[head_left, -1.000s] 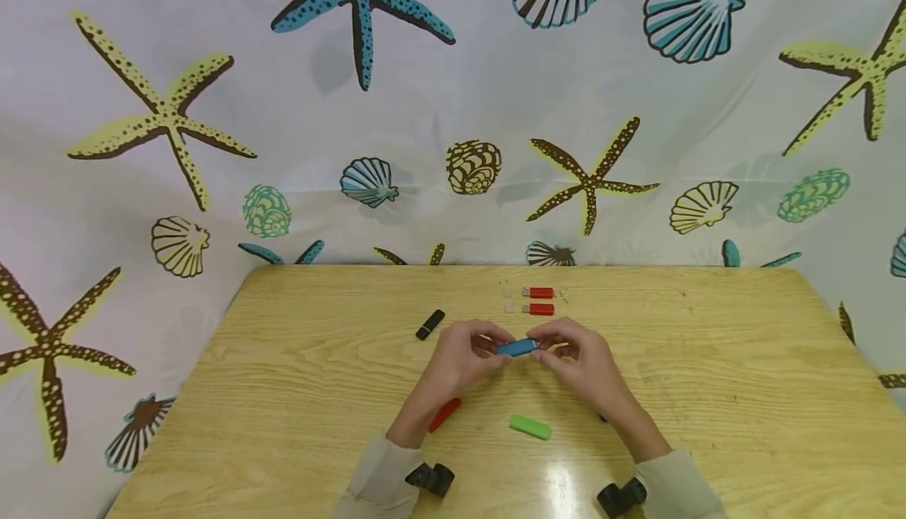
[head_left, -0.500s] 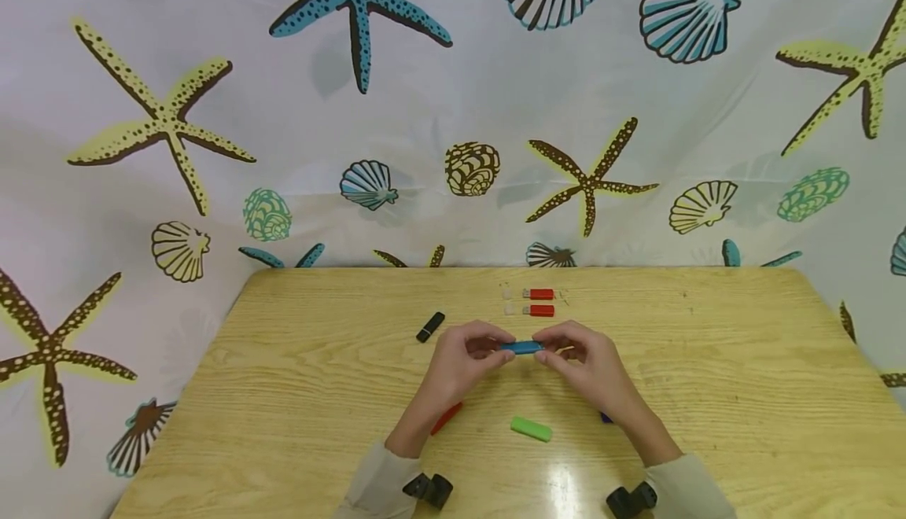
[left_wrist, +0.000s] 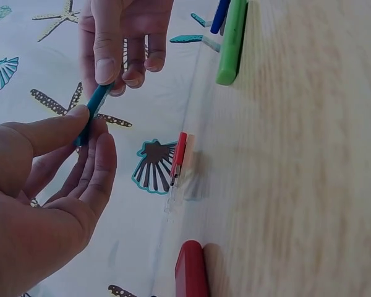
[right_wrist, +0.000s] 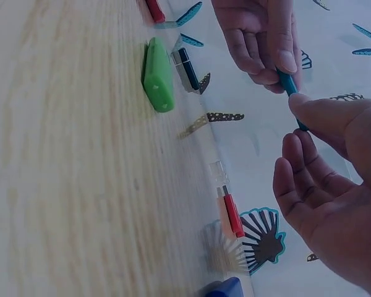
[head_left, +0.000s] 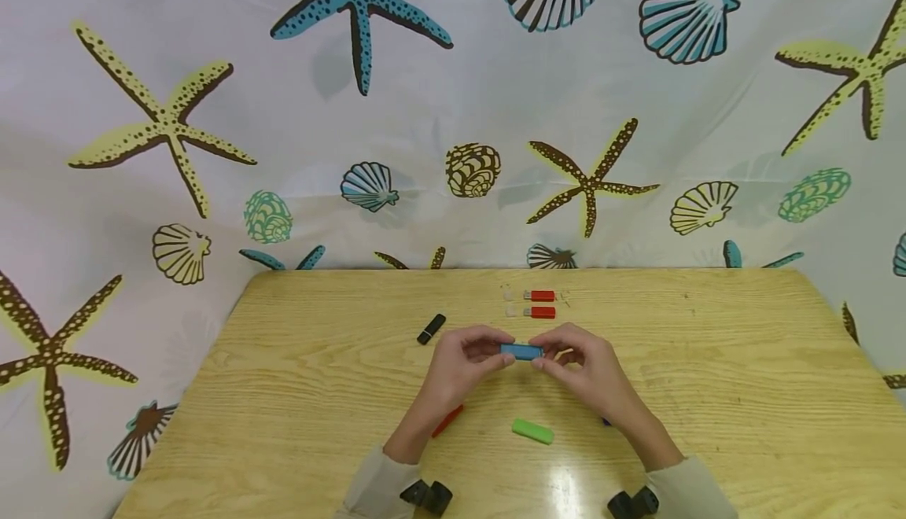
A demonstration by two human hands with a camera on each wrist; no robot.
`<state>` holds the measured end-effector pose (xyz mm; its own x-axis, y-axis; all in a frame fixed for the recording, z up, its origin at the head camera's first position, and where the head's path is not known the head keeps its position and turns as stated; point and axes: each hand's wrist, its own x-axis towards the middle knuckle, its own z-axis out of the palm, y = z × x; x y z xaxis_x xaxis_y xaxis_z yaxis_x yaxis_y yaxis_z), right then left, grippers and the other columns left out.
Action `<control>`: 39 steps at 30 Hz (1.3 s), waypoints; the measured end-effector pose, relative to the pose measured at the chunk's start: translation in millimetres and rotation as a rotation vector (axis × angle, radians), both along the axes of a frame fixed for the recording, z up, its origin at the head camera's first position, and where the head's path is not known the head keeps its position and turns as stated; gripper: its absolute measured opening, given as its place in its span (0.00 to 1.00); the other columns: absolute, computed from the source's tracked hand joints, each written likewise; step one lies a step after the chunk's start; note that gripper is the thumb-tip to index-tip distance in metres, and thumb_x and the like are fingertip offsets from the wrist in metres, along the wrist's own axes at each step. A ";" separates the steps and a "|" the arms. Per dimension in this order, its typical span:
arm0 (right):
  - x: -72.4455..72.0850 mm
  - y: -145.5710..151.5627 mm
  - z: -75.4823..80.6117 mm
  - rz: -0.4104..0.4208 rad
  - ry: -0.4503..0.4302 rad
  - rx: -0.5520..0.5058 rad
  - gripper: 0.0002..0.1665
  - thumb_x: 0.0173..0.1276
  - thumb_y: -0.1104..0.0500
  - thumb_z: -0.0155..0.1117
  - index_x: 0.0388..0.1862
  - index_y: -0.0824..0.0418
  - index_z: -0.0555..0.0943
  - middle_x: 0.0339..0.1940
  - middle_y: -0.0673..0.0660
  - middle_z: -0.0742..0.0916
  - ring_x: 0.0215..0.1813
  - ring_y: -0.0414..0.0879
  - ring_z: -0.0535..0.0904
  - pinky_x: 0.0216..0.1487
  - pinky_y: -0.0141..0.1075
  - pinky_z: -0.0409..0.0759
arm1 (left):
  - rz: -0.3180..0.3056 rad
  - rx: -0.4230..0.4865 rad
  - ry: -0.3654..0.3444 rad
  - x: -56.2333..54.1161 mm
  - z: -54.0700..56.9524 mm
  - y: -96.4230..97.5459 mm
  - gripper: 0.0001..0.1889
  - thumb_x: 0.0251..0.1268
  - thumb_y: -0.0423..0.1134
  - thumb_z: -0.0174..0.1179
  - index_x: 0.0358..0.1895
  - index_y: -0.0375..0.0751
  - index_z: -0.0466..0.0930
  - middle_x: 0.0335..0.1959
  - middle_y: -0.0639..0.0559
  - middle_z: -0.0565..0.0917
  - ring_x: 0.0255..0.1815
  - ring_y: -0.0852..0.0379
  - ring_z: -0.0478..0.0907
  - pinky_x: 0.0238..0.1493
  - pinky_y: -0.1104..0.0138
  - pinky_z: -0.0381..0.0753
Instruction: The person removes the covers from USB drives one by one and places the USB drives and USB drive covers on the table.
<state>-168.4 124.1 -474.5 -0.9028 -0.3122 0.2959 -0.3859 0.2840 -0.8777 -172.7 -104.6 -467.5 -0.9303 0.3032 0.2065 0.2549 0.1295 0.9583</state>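
A blue USB stick (head_left: pixel 521 351) is held level above the table between both hands. The left hand (head_left: pixel 460 363) pinches its left end between thumb and fingers. At the other end, the thumb and fingertips of the right hand (head_left: pixel 589 360) grip it. From the left wrist, the stick (left_wrist: pixel 94 111) looks thin and edge-on, with a thumb on each end. In the right wrist view both hands also hold the stick (right_wrist: pixel 290 93). The fingertips hide its ends, so I cannot tell where its cap sits.
Two red USB sticks (head_left: pixel 543 312) lie uncapped beyond the hands, clear caps (head_left: pixel 510 311) to their left. A black stick (head_left: pixel 431 329) lies left of them. Nearer are a green stick (head_left: pixel 532 431), a red one (head_left: pixel 447 421) and a dark blue one (right_wrist: pixel 226 288). A patterned cloth (head_left: pixel 425 110) hangs behind.
The blue USB stick has turned from tilted to level, and its broad face now shows to the head camera. Both hands keep their hold and have barely moved.
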 end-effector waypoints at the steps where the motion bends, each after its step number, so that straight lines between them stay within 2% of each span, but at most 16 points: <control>1: -0.3 0.1 0.1 0.002 0.006 0.003 0.12 0.67 0.65 0.74 0.49 0.56 0.88 0.42 0.50 0.87 0.42 0.46 0.83 0.42 0.39 0.86 | -0.003 -0.003 -0.009 -0.2 -0.2 0.1 0.10 0.65 0.27 0.69 0.48 0.29 0.87 0.42 0.36 0.87 0.41 0.39 0.87 0.42 0.67 0.86; 5: -1.3 0.3 0.2 0.004 0.034 0.018 0.12 0.66 0.65 0.74 0.48 0.56 0.88 0.43 0.49 0.86 0.41 0.46 0.83 0.41 0.40 0.87 | -0.008 -0.014 -0.037 -1.1 -1.8 -0.1 0.09 0.67 0.28 0.68 0.48 0.29 0.87 0.38 0.37 0.87 0.39 0.36 0.87 0.41 0.66 0.86; 10: -2.9 0.4 -2.2 0.012 0.074 0.046 0.12 0.66 0.65 0.75 0.48 0.55 0.88 0.43 0.48 0.87 0.42 0.44 0.84 0.40 0.40 0.87 | 0.003 -0.046 -0.023 -1.2 -4.0 -1.2 0.09 0.67 0.29 0.68 0.47 0.30 0.88 0.35 0.38 0.88 0.36 0.34 0.86 0.37 0.67 0.86; 15: -3.9 1.3 -4.0 0.012 0.101 0.054 0.12 0.66 0.64 0.75 0.48 0.54 0.89 0.43 0.47 0.88 0.41 0.43 0.84 0.40 0.40 0.87 | -0.004 -0.028 -0.020 -1.6 -4.7 -1.0 0.10 0.67 0.29 0.68 0.48 0.29 0.87 0.35 0.37 0.89 0.36 0.31 0.86 0.39 0.56 0.88; 26: -3.8 4.7 1.6 0.043 0.122 0.044 0.11 0.67 0.63 0.74 0.48 0.55 0.89 0.44 0.48 0.89 0.41 0.43 0.86 0.42 0.41 0.87 | -0.046 0.034 -0.083 -3.2 0.4 -4.3 0.10 0.67 0.30 0.69 0.48 0.29 0.88 0.35 0.37 0.90 0.35 0.43 0.90 0.41 0.43 0.85; 34: -3.2 8.2 8.2 0.075 0.149 0.034 0.11 0.68 0.62 0.74 0.48 0.55 0.89 0.44 0.49 0.89 0.40 0.42 0.85 0.42 0.40 0.87 | -0.072 0.064 -0.119 -1.4 6.5 -6.0 0.10 0.67 0.30 0.69 0.49 0.29 0.88 0.34 0.36 0.90 0.38 0.34 0.88 0.43 0.44 0.85; 39: -2.3 10.2 11.8 0.097 0.159 0.026 0.11 0.69 0.62 0.73 0.49 0.56 0.89 0.45 0.50 0.90 0.41 0.43 0.86 0.43 0.40 0.87 | -0.082 0.058 -0.142 -1.4 9.4 -8.5 0.11 0.67 0.31 0.69 0.49 0.29 0.88 0.35 0.38 0.90 0.38 0.40 0.89 0.44 0.48 0.87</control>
<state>-170.7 134.3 -462.7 -0.8104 -0.4047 0.4236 -0.5462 0.2603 -0.7962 -174.1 -113.1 -458.1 -0.9238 0.3710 0.0944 0.1242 0.0574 0.9906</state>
